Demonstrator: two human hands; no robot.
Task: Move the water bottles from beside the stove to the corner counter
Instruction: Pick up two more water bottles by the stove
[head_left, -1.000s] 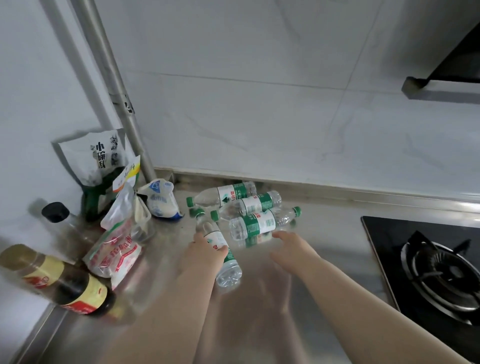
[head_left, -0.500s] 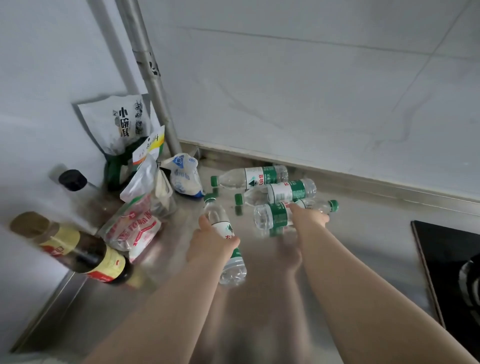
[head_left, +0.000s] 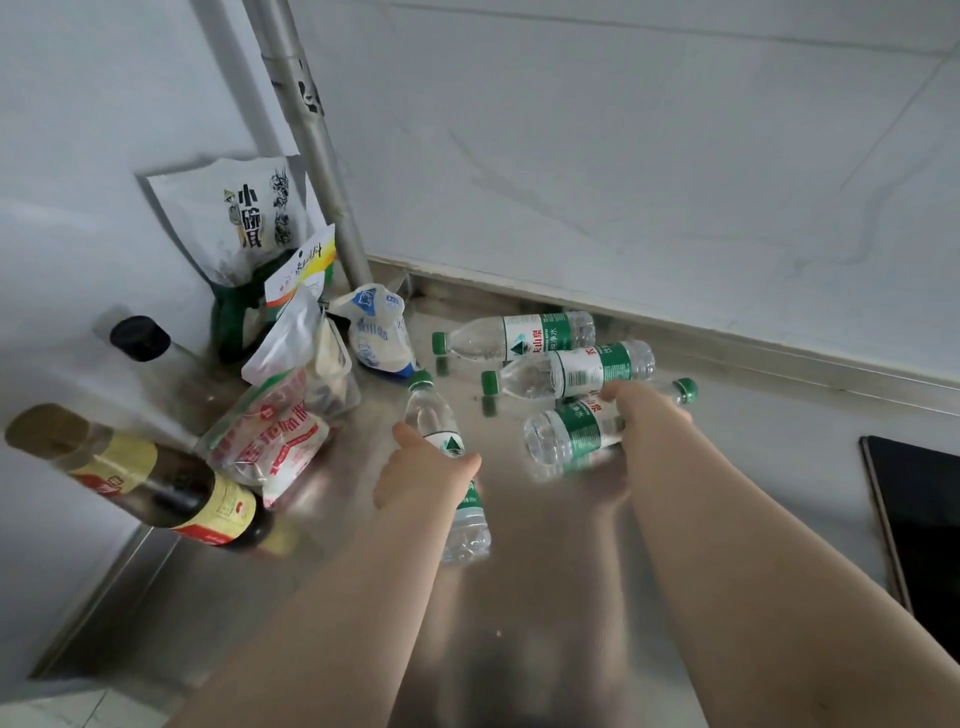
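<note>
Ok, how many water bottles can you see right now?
4: back bottle lying along the wall, middle bottle just before it, front bottle in the right hand, near bottle in the left hand. Another may be hidden.

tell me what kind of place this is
Most likely a home kitchen: a steel counter set against tiled walls, the edge of a black stove at the right, and a sauce bottle and food bags in the corner.

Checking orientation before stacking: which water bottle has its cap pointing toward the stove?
The bottle in the right hand; its green cap points right, while the other three caps face left or away.
</note>
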